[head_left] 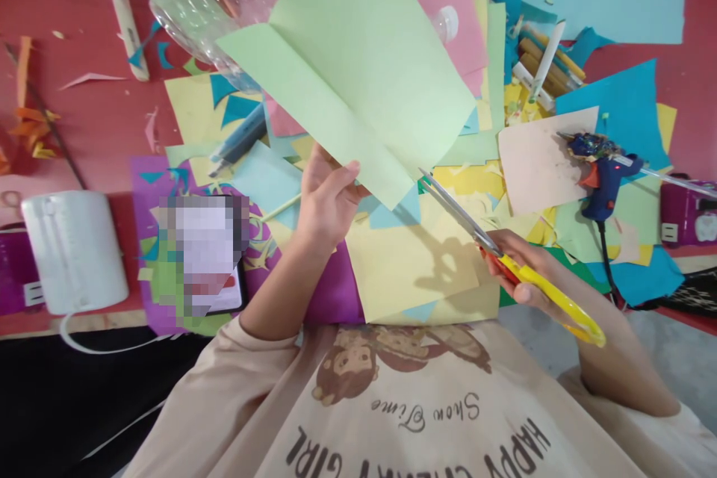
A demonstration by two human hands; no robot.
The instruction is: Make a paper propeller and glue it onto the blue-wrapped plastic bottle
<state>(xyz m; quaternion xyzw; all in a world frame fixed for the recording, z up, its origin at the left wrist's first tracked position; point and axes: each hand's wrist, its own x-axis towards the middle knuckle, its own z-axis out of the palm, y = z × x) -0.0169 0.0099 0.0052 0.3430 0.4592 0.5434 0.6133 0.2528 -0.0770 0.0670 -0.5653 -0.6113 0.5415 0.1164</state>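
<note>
A large light green paper sheet (381, 52), folded or curled along its lower left side, is held up above the table. My left hand (330, 198) pinches its lower edge between thumb and fingers. My right hand (520, 265) grips scissors (526, 284) with yellow and red handles. Their blades point up and left, with the tips at the sheet's lower corner; whether they touch the paper I cannot tell. Below lies a pale yellow sheet (414, 269) carrying the scissors' shadow.
A blue glue gun (608, 187) rests at the right near markers (546, 60). At the left are a phone (210, 254) and a white box-like device (75, 250) with a cable. Clear plastic (190, 7) lies at the back. Paper scraps cover much of the red table (84, 104).
</note>
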